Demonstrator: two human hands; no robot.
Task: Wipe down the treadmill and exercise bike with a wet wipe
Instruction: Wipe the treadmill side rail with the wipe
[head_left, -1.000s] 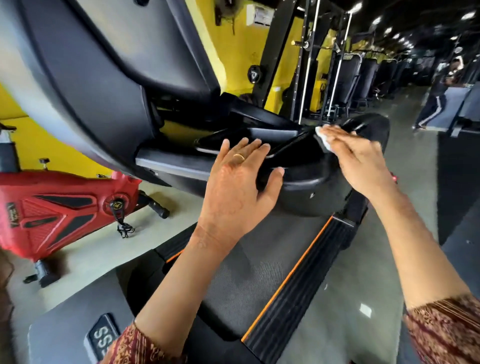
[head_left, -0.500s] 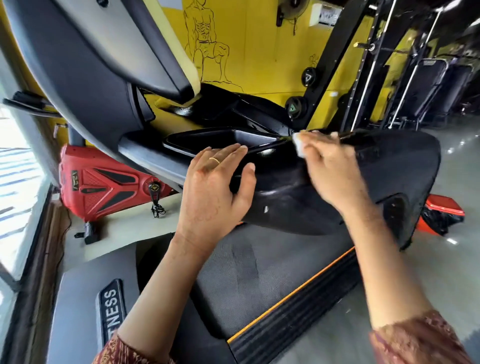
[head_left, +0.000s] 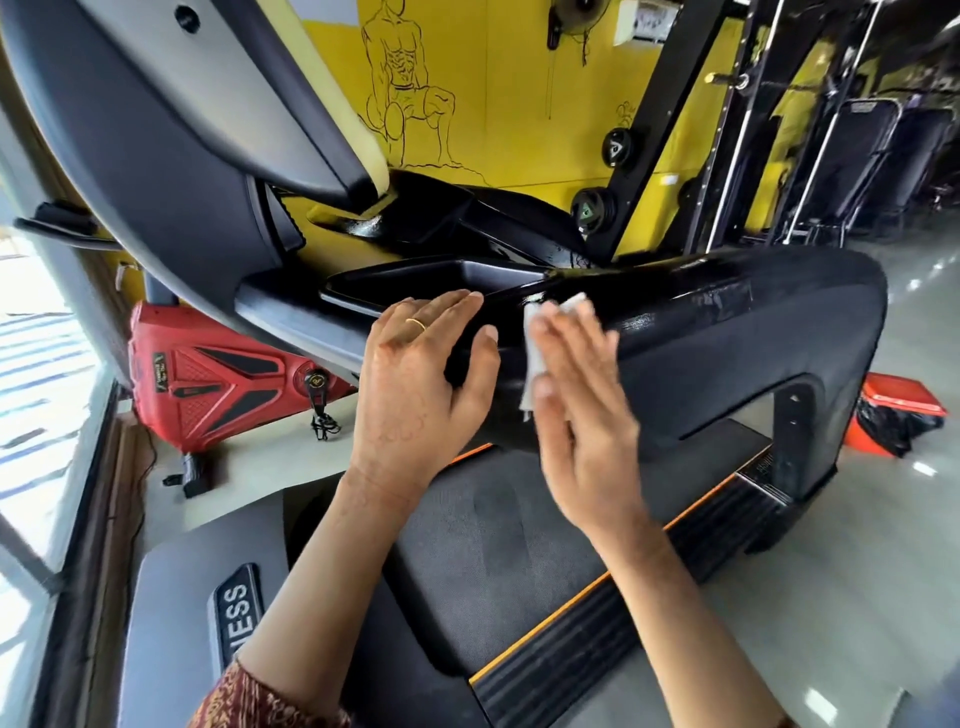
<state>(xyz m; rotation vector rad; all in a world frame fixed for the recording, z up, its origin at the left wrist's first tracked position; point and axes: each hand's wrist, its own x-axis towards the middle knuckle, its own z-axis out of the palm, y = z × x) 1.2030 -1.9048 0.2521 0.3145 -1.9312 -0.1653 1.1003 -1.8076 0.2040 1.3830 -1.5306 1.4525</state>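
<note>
- Wet wipe (head_left: 535, 358) pressed flat against the glossy side of the treadmill handrail (head_left: 727, 338), just right of the console tray (head_left: 415, 278).
- Right hand (head_left: 587, 415) released, fingers straight over the wipe, blurred at the edges.
- Left hand (head_left: 415, 395) released, fingers flat on the tray's near rim, thumb spread against the handrail; gold ring (head_left: 415, 325) on one finger.
- Treadmill belt (head_left: 519, 545) below both forearms.
- Red exercise bike (head_left: 218, 384) on the floor at left, apart from both hands.
</note>
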